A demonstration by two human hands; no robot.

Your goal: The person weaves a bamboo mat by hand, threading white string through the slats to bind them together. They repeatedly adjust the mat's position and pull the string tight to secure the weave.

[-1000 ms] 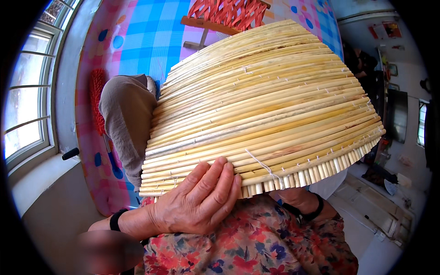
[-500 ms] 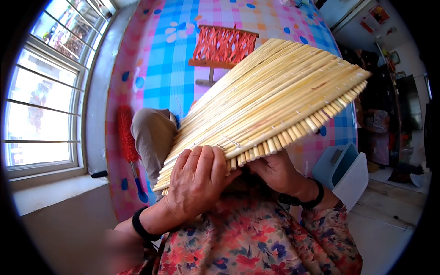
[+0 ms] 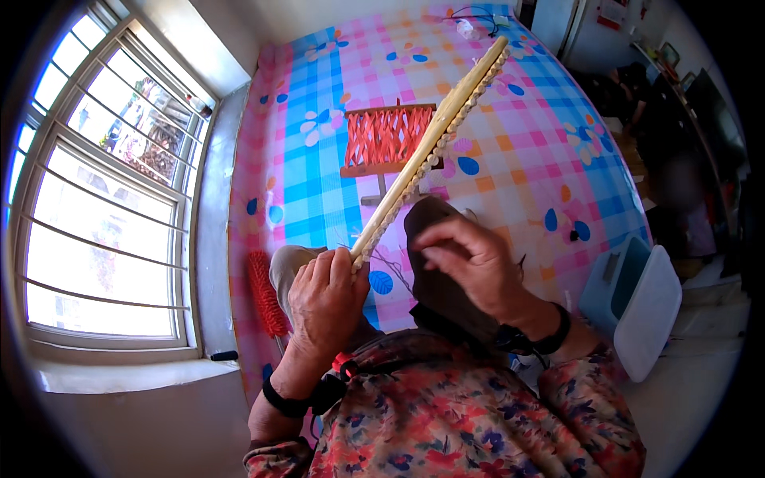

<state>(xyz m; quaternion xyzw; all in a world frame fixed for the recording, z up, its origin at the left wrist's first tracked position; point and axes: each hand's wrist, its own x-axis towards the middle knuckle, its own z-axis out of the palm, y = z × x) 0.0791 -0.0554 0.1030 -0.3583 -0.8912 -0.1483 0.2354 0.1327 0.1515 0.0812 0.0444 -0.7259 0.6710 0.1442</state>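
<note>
Above the checked cloth point(image 3: 526, 151), left hand point(image 3: 325, 303) fingers grasp the edge-on pale straw mat point(image 3: 434, 143); right hand point(image 3: 470, 267) released.

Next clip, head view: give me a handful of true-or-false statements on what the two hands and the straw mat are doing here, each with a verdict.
1. The left hand grips the lower end of the woven straw mat. True.
2. The mat shows its broad face to the camera. False: it is seen edge-on, as a thin strip running up to the right.
3. The right hand is also closed on the mat. False: it is off the mat, fingers loosely curled above the person's knee.
4. A red brush lies on the chequered floor sheet near the window. True.
5. The small red-woven stool is in the right hand. False: it stands on the floor sheet beyond the mat.
</note>
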